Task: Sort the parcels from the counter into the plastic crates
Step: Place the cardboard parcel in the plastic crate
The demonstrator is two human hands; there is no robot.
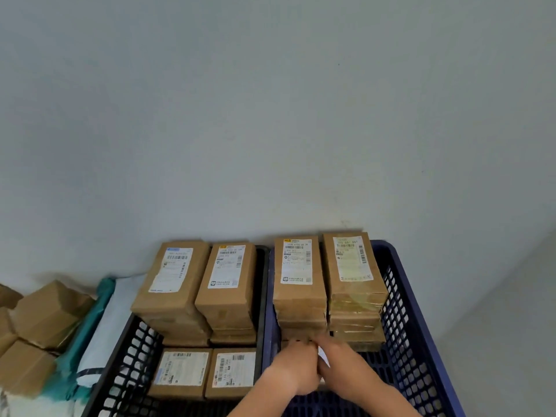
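Two plastic crates stand side by side against the wall, a black crate [129,356] on the left and a blue crate [421,341] on the right. Both carry tall stacks of brown cardboard parcels with white labels [299,284] at their far ends. In the blue crate's near part, my left hand [296,368] and my right hand [343,362] meet around a small parcel [323,358]. Only a white sliver of it shows between the hands; the rest is hidden and blurred.
The black crate also holds two low labelled parcels [180,371] at its near end. Left of the crates lie loose brown boxes [45,314] and teal and white poly mailers [99,326]. A plain grey wall rises directly behind.
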